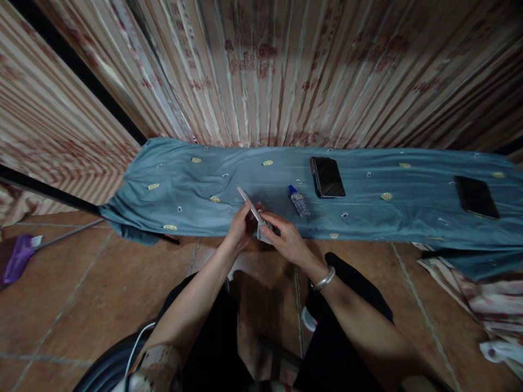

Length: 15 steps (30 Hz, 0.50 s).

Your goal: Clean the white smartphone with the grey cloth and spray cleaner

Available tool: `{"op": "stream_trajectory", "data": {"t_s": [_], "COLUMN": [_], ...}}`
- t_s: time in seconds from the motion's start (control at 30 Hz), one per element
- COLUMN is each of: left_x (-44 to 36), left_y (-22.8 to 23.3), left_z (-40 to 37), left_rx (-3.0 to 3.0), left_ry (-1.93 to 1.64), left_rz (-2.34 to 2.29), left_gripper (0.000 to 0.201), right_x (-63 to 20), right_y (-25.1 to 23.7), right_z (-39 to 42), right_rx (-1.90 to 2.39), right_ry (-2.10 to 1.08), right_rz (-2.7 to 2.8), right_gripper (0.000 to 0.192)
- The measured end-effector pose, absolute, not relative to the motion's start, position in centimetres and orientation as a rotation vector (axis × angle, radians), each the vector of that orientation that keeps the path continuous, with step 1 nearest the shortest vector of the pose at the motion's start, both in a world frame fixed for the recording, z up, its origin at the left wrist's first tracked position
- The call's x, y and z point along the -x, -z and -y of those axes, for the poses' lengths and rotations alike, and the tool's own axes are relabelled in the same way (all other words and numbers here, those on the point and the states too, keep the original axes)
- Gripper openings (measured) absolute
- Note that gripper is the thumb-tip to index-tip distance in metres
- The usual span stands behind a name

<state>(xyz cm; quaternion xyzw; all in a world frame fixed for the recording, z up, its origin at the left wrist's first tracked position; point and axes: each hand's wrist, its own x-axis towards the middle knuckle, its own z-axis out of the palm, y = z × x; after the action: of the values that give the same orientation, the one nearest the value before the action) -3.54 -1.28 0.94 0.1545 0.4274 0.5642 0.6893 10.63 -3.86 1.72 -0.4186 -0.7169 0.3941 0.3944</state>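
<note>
My left hand (239,226) grips a thin, pale-edged slab (248,202) that looks like a phone seen nearly edge-on. It is tilted above the front part of the cloth-covered bench. In my right hand (288,238) is a grey cloth (265,234), pressed against the lower end of the slab; the fingers partly hide where they meet. Just right of the hands, a small clear bottle with a blue cap (299,202) lies on its side. Beyond the bottle rests a dark, flat case or device (329,177) with a brownish edge.
A blue-green patterned cloth (237,169) covers the long bench. Another black flat device (476,197) lies at its right end. Pleated curtains (261,76) hang behind. On the tiled floor are a purple dustpan or broom head (19,258) at left and a white roll (492,351) at right.
</note>
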Motion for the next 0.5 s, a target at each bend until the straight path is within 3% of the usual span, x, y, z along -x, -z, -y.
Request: {"op": "stream_trajectory", "data": {"t_s": [0.27, 0.37, 0.5], "left_x": [3.0, 2.8, 2.8], "left_y": [-1.5, -1.9, -1.7], "left_z": [1.4, 1.5, 1.5], "left_rx": [-0.422, -0.489, -0.471], "left_ry": [-1.263, -1.267, -1.269], "left_rz": [-0.933, -0.896, -0.894], "left_gripper": [0.029, 0.036, 0.031], "right_x": [-11.5, -11.7, -11.7], "right_y": [-2.6, -2.5, -2.1], "right_z": [4.4, 4.4, 4.8], "right_rx": [1.089, 1.083, 1.035], "right_ry": [-0.865, -0.837, -0.820], "right_rz": [1.897, 1.907, 1.929], "right_gripper": [0.037, 0.040, 0.046]}}
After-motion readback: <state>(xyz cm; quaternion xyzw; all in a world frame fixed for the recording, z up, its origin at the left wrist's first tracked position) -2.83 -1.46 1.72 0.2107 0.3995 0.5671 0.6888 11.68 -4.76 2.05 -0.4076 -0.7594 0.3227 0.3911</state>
